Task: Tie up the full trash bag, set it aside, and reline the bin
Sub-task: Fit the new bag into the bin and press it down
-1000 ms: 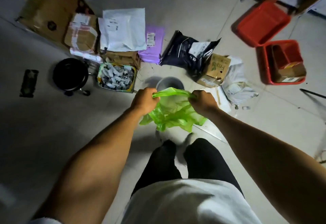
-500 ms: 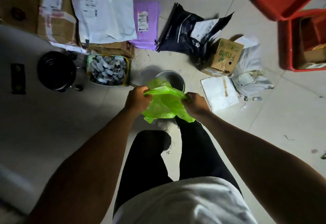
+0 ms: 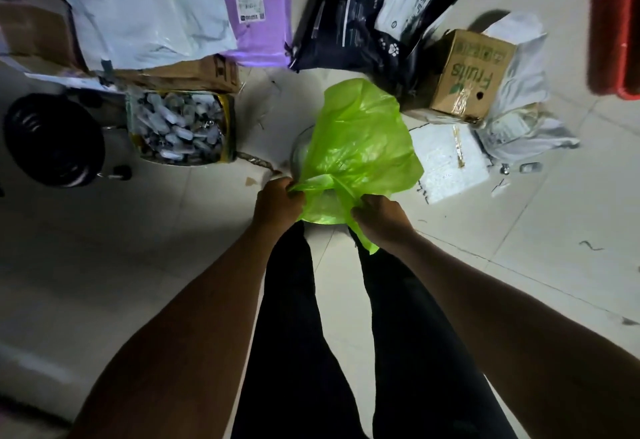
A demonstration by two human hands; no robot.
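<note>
Head view:
Left hand [image 3: 277, 201]: clenched on the near edge of the green bag [image 3: 356, 148].
Right hand [image 3: 379, 219]: gripping the bag's edge at its own side.
Green bag: billowed out over the bin [image 3: 298, 153], hiding most of the rim.
Bin: on the floor, between a box of small items [image 3: 178, 127] and a white foam slab [image 3: 450, 161].

Person, seen from above: both forearms bare, no sleeves in view, no watch or rings visible. Left hand [image 3: 278, 201] and right hand [image 3: 381, 219] ungloved. Legs wore close-fitting plain black trousers [image 3: 346, 352], no markings discernible.
</note>
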